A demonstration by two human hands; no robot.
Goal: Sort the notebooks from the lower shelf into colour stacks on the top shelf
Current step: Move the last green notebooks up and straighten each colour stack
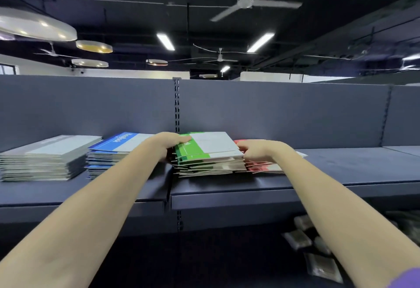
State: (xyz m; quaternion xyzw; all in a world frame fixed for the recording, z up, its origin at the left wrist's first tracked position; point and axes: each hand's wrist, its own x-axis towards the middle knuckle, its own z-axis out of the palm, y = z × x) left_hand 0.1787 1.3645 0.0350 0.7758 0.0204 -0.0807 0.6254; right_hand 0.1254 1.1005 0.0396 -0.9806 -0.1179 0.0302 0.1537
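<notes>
Red stack (263, 167) mostly hidden behind right hand (256, 151); lower-shelf packets (318, 262) dim, blurred, unidentifiable.

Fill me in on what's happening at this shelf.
A person is sorting notebooks by colour on the top shelf. Both hands are on the green stack: the left hand grips its left edge, the right hand its right edge. A grey stack and a blue stack sit to the left, and a red stack lies to the right, partly hidden.

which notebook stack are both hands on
The green stack, third from the left: left hand and right hand grip its two sides.
</notes>
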